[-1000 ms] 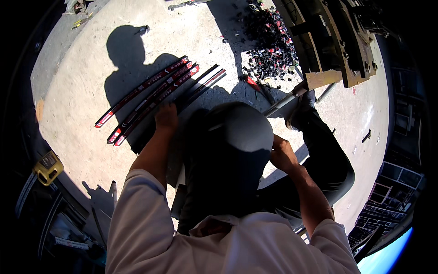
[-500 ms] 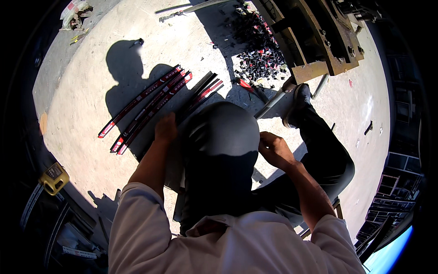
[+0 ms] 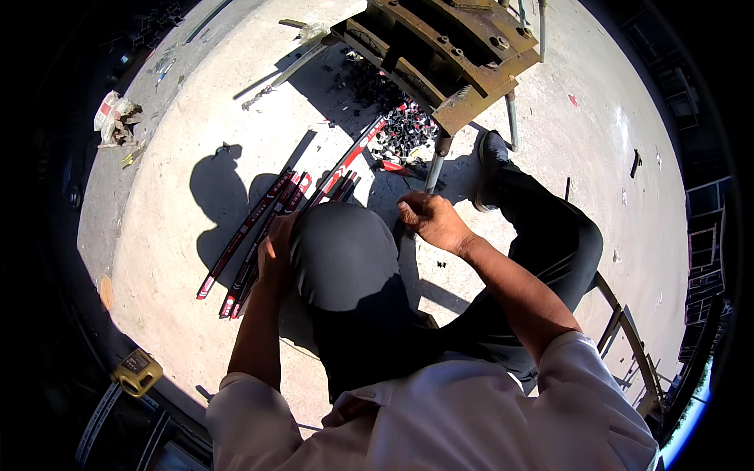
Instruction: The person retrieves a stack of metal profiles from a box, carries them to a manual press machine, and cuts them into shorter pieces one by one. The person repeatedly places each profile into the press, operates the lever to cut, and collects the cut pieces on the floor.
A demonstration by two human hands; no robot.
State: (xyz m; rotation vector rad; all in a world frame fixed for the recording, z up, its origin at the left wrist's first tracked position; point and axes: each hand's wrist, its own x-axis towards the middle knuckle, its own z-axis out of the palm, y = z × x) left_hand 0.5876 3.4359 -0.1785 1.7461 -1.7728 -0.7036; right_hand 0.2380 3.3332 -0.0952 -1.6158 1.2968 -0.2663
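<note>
My left hand (image 3: 274, 245) is closed beside my left knee, its fingers partly hidden. From it a long red-and-black strip (image 3: 342, 166) slants up and away, its far end in front of a pile of offcuts. My right hand (image 3: 436, 222) is curled closed above the gap between my legs, just below a grey metal leg of the rusty machine. What its fingers hold, if anything, is hidden. More red-and-black strips (image 3: 251, 232) lie side by side on the floor, left of the left hand.
A rusty steel machine frame (image 3: 463, 94) stands ahead on metal legs. Beneath it lies a heap of small black and red offcuts (image 3: 404, 135). A yellow power-tool battery or similar block (image 3: 138, 372) is at the lower left. Crumpled bags (image 3: 115, 119) lie far left.
The view has shifted, bringing the machine nearer the middle. A strip now extends from my left hand toward the offcuts. My right hand has risen from beside the knee and moved forward.
</note>
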